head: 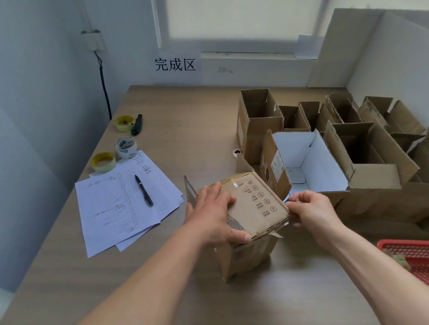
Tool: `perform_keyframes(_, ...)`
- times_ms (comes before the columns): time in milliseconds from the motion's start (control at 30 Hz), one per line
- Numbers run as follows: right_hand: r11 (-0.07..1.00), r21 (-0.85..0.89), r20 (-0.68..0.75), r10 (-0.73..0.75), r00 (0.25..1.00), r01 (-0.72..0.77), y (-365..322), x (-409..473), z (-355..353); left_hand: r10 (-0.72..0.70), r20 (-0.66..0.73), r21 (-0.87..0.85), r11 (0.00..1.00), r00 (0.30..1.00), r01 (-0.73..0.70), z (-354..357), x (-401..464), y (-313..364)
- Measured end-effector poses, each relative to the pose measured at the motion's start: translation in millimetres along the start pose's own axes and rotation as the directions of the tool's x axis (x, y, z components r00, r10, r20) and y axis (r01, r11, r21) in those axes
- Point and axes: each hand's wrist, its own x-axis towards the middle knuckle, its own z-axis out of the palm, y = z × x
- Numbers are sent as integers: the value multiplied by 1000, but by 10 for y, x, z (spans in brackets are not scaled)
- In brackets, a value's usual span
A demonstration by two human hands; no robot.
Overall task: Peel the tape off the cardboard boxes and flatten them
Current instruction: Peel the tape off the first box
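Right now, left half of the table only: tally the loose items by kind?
Rolls of tape, two yellow-cored and one white-cored: 3
Black pen: 1
Dark utility knife: 1
Handwritten white paper sheets, a fanned stack, exact number unclear: counted as 1 stack
Total: 6

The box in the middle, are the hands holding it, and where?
Yes. The left hand rests flat on the top of the small cardboard box, thumb over its near edge. The right hand pinches its right corner, likely the tape end.
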Motion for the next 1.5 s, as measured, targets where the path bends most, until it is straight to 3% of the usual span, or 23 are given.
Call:
perform_keyframes(67, 998, -36, 5, -41, 999, 41, -38, 15, -9, -7, 2, 2, 1000, 1000, 7, -13, -7, 25)
perform_keyframes(133, 995, -28, -80, -102, 992, 100, -70, -25, 30, -26, 8, 2, 1000, 1000, 26, -33, -19, 34)
perform_keyframes(233, 945, 306, -175, -67, 982, 119, -53, -228, 97, -52, 9, 11, 999, 999, 52, -55, -32, 54)
perform_keyframes(300, 899, 410, -203, -75, 976, 154, 26, -432, 99, -56, 6, 15, 998, 998, 56, -61, -36, 87)
perform_keyframes(367, 918, 295, -181, -220, 958, 267, 131, -630, 112, -63, 0, 18, 998, 998, 63, -71, -30, 121)
perform_keyframes(500, 908, -8, 113, -415, 903, 418, 223, -779, 198, -67, -12, 32, 997, 998, 67, -77, -54, 159)
perform_keyframes(600, 911, 7, 174, -408, 896, 413, 227, -756, 269, -82, -6, 18, 996, 997, 82, -71, -94, 165)
perform_keyframes(900, 871, 267, 61, -443, 894, 413, 504, -833, 390, -43, 27, 23, 999, 999, 42, -86, 27, 111)
perform_keyframes(1033, 852, 417, -15, -341, 940, 316, 555, -830, 507, -43, 16, 26, 999, 999, 42, -72, 44, 97)
perform_keyframes(1233, 834, 527, 17, -205, 979, 165, 410, -778, 535, -53, 66, 159, 986, 996, 41, -78, 2, 69)
perform_keyframes(1367, 831, 528, 21, -217, 976, 174, 195, -701, 457, -56, -76, 220, 973, 996, 72, -126, -35, 177)
perform_keyframes(1433, 817, 533, 19, -273, 962, 221, 7, -648, 376, -122, -125, 129, 982, 985, 138, -212, -47, 233)
perform_keyframes(1500, 812, 505, 57, -368, 928, 291, -210, -602, 299, -233, -109, -112, 969, 966, 221, -290, -116, 198)
